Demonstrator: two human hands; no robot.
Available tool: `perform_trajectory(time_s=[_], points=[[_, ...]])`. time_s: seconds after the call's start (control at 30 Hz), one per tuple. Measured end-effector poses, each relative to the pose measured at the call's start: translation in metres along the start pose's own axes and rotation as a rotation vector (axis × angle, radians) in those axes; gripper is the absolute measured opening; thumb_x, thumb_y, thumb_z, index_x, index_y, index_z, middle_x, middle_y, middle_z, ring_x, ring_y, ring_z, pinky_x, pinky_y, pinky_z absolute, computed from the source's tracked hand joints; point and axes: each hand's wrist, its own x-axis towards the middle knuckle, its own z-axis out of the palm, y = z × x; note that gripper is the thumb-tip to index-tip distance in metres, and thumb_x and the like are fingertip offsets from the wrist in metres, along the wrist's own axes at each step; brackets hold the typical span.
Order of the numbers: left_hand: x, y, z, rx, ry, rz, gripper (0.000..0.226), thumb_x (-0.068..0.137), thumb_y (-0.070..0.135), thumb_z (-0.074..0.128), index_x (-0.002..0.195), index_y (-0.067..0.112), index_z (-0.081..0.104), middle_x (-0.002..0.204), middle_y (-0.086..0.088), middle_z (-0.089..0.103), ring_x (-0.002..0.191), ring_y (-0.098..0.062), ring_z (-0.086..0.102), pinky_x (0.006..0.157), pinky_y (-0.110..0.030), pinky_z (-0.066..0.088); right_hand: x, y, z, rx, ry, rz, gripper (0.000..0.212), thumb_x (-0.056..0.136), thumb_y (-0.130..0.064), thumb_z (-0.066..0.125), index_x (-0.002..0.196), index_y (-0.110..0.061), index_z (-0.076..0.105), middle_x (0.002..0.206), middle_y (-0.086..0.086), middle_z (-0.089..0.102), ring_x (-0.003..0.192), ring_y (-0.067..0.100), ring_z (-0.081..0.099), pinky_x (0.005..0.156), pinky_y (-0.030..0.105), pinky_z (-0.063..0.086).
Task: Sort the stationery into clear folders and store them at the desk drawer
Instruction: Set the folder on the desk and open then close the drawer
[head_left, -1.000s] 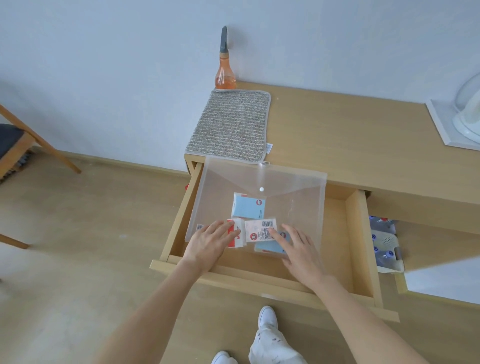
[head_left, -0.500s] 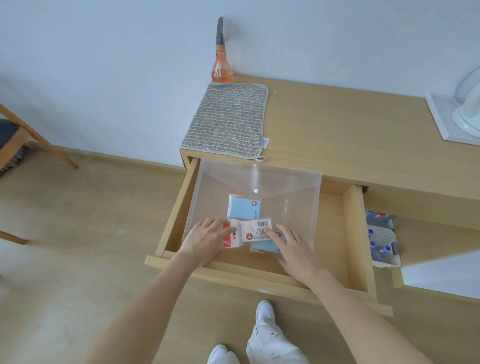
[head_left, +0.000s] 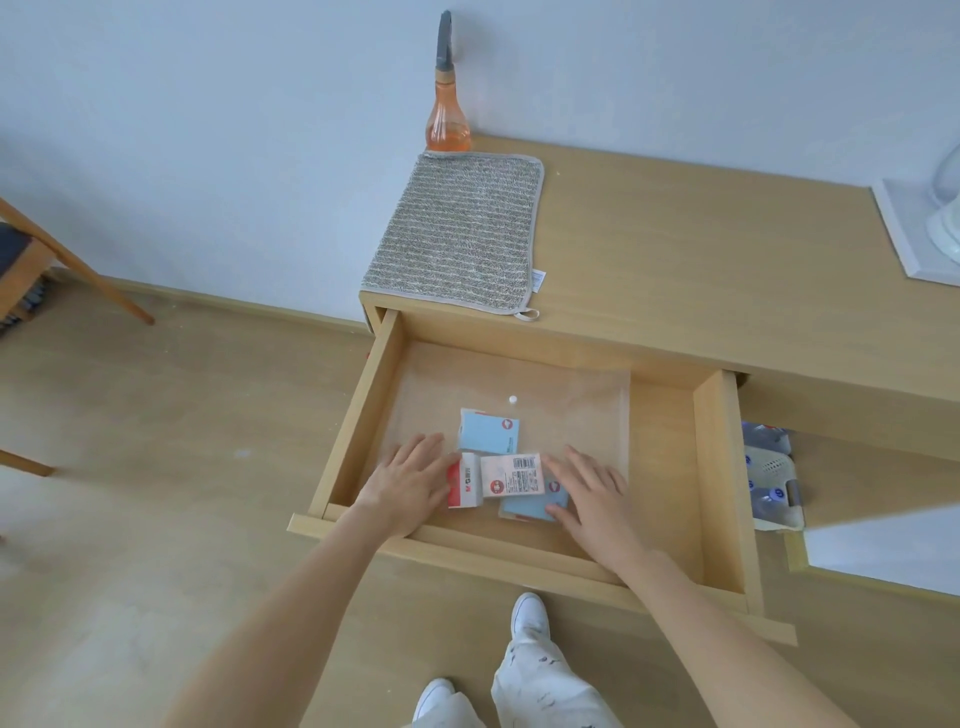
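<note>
A clear snap-button folder (head_left: 571, 405) lies flat on the bottom of the open desk drawer (head_left: 714, 467). Inside it are small stationery packs: a blue one (head_left: 488, 430), a pink barcoded one (head_left: 511, 474), a red-and-white box (head_left: 464, 487) and another blue pack (head_left: 530, 506). My left hand (head_left: 410, 480) rests flat on the folder's left part, fingers straight, beside the red-and-white box. My right hand (head_left: 592, 493) lies flat on the folder's right part, fingers spread, touching the lower blue pack.
On the desk top (head_left: 675, 260) lie a grey striped cloth (head_left: 457, 234) and an orange bottle (head_left: 448, 124) by the wall. A white appliance (head_left: 930, 228) sits far right. A pale basket (head_left: 774, 483) stands under the desk. A wooden chair (head_left: 31, 260) is at left.
The folder has dropped from leaning on the drawer's back edge to lying flat inside the drawer. Both hands stay pressed on its near part.
</note>
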Motion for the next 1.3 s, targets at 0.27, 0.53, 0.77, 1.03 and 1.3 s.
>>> perform_trajectory(time_s=[0.27,0.53,0.77,1.03,1.3], points=[[0.001,-0.001,0.000,-0.050,-0.130,-0.081,0.050,0.102,0.044,0.019,0.150,0.037,0.008,0.159,0.005,-0.001,0.146,-0.020,-0.001,0.118,-0.044,0.005,0.001,0.002,0.002,0.026,-0.242,0.076,0.060,0.097,-0.047,0.039,0.149,-0.038,0.009,0.159,-0.010,0.000,0.146,0.012,-0.001,0.116,0.036,0.003],[-0.001,0.000,0.005,-0.078,-0.021,-0.152,0.044,0.102,0.040,0.019,0.143,0.029,0.030,0.152,0.003,0.027,0.140,-0.019,0.024,0.114,-0.042,0.017,0.001,0.001,0.001,0.045,-0.224,0.031,0.047,0.100,-0.039,0.037,0.145,-0.040,0.025,0.156,-0.015,0.015,0.144,0.008,0.013,0.113,0.030,0.012],[0.004,-0.003,0.015,-0.059,-0.003,-0.177,0.043,0.100,0.043,0.024,0.139,0.028,0.034,0.145,0.004,0.036,0.134,-0.018,0.034,0.109,-0.044,0.029,0.001,-0.002,-0.002,0.116,-0.212,0.004,0.054,0.090,-0.045,0.026,0.139,-0.031,0.043,0.149,-0.009,0.035,0.137,0.013,0.033,0.108,0.018,0.017],[0.004,-0.003,0.017,-0.049,0.007,-0.172,0.043,0.100,0.043,0.028,0.139,0.028,0.034,0.144,0.004,0.037,0.131,-0.019,0.039,0.101,-0.041,0.037,0.001,0.000,0.000,0.167,-0.205,-0.014,0.039,0.098,-0.023,0.047,0.137,-0.025,0.048,0.148,-0.004,0.038,0.136,0.015,0.035,0.112,0.021,0.017],[-0.002,-0.001,0.012,-0.131,0.118,-0.197,0.039,0.101,0.037,0.024,0.125,0.022,0.050,0.132,0.003,0.051,0.122,-0.019,0.045,0.099,-0.036,0.036,-0.002,-0.005,-0.001,0.185,-0.113,-0.018,0.036,0.095,-0.014,0.051,0.131,-0.016,0.055,0.139,0.002,0.050,0.131,0.019,0.043,0.108,0.020,0.023]])
